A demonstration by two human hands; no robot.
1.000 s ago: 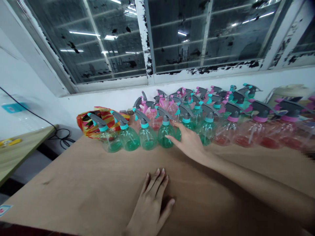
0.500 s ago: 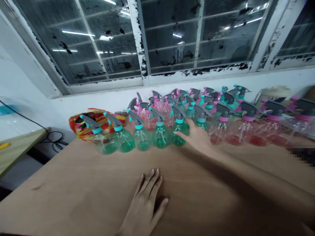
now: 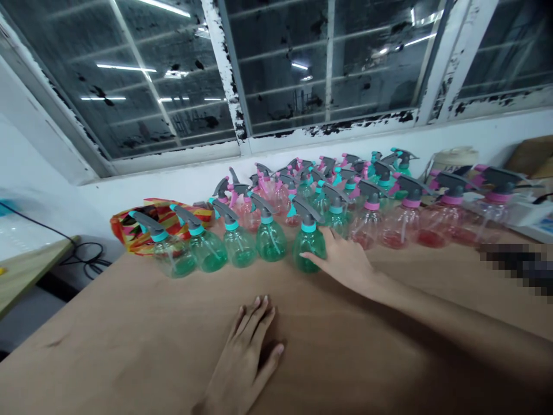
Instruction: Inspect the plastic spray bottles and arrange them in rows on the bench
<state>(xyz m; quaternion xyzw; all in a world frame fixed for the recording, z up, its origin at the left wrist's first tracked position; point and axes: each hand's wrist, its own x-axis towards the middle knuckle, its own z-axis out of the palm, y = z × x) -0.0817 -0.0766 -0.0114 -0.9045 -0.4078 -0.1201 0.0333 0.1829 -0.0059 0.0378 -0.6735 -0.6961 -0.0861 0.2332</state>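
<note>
My right hand [image 3: 345,258] is wrapped round a green spray bottle [image 3: 307,253] with a turquoise collar and a grey trigger head. This bottle stands upright, slightly in front of its neighbours. Flat on the brown table [image 3: 173,340], my left hand [image 3: 246,351] lies with its fingers spread and nothing under them that I can see. To the left of the held bottle, several similar green spray bottles [image 3: 240,249] form a row. Pink-collared spray bottles [image 3: 401,227] with red liquid continue the row on the right.
More spray bottles [image 3: 285,184] crowd behind the front row by the wall. A red and yellow bag [image 3: 125,227] lies at the back left. Dark windows [image 3: 280,69] rise above. A black cable [image 3: 82,253] hangs near a side table [image 3: 34,268]; a pixelated dark patch is at right.
My right hand has closed on the green spray bottle and drawn it forward out of the row. My left hand stays flat on the table. The view has shifted slightly.
</note>
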